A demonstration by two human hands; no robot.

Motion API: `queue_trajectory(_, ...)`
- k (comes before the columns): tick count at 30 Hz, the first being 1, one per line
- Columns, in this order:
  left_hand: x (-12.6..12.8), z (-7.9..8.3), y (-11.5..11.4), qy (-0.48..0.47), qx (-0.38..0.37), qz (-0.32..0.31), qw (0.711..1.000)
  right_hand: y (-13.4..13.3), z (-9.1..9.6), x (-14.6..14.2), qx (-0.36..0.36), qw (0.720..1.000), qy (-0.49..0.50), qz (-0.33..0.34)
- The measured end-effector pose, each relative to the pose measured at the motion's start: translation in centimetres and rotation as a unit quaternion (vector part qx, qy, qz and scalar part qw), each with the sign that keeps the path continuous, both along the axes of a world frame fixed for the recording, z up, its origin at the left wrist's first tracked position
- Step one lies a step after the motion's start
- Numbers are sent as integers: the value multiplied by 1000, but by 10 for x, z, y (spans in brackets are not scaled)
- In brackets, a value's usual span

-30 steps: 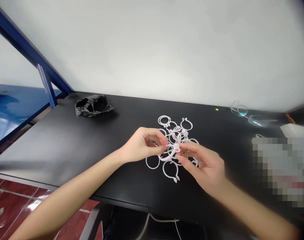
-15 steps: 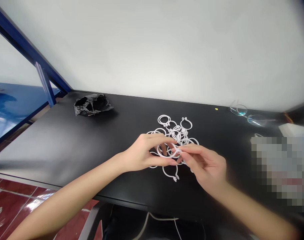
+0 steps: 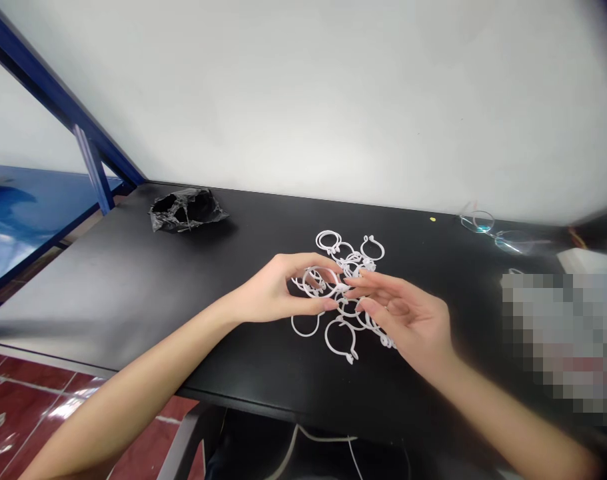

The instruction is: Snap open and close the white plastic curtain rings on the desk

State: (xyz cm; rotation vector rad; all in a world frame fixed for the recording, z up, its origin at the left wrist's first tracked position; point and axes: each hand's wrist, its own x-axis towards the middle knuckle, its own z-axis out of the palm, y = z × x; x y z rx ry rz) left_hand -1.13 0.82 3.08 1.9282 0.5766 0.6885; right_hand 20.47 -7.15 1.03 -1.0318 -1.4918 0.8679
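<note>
My left hand [image 3: 293, 287] curves its thumb and fingers around a white plastic shower curtain ring [image 3: 319, 297], holding it above the pile. The ring's small clasp points toward my right hand [image 3: 408, 313]. That hand sits just to the right, thumb and fingers apart, with its fingertips close to the clasp; whether they touch it I cannot tell. Beneath and around both hands lies a loose pile of similar white rings [image 3: 353, 267], partly hidden by my fingers. One separate ring [image 3: 328, 343] rests on the near side of the pile.
The rings lie on a black table [image 3: 243, 373]. A crumpled black plastic bag [image 3: 186, 210] is at the back left. Eyeglasses [image 3: 493, 230] lie at the back right, near a small yellow bit [image 3: 432, 219]. A blurred-out object [image 3: 563, 347] occupies the right side.
My right fingers have let go of the ring's clasp and spread apart. My left hand has shifted slightly left and away from me with the ring.
</note>
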Motion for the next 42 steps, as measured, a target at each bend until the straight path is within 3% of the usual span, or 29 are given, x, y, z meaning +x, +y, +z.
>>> queue_trajectory(2,-8,0,11,66,110,63,990,1,0,1,-9,1000,-3,-28)
queue_trajectory(5,-24,-6,30,205,253,177,929,1,0,3,-8,998,-12,-66)
queue_trajectory(9,-40,-22,48,381,303,218,846,1,1,3,-3,997,-17,-81)
queue_trajectory(13,-45,-33,54,423,308,202,828,2,2,2,3,996,-17,-87)
queue_trajectory(16,-44,-30,53,400,304,206,840,2,3,1,10,995,-24,-91)
queue_trajectory(18,-41,-23,49,336,288,195,875,2,3,2,11,995,-28,-91)
queue_trajectory(21,-31,-15,39,206,238,113,943,2,3,2,7,995,-30,-90)
queue_trajectory(23,-21,-14,30,157,203,51,965,2,3,2,3,996,-31,-88)
queue_trajectory(27,-5,-25,20,129,170,25,977,1,4,2,0,995,-40,-87)
queue_trajectory(33,1,-37,21,107,164,81,977,3,5,2,14,996,-54,-76)
queue_trajectory(38,5,-31,15,44,119,98,987,5,0,2,29,994,-80,-66)
queue_trajectory(42,14,-19,0,-7,29,110,994,5,-3,-1,99,987,-125,-32)
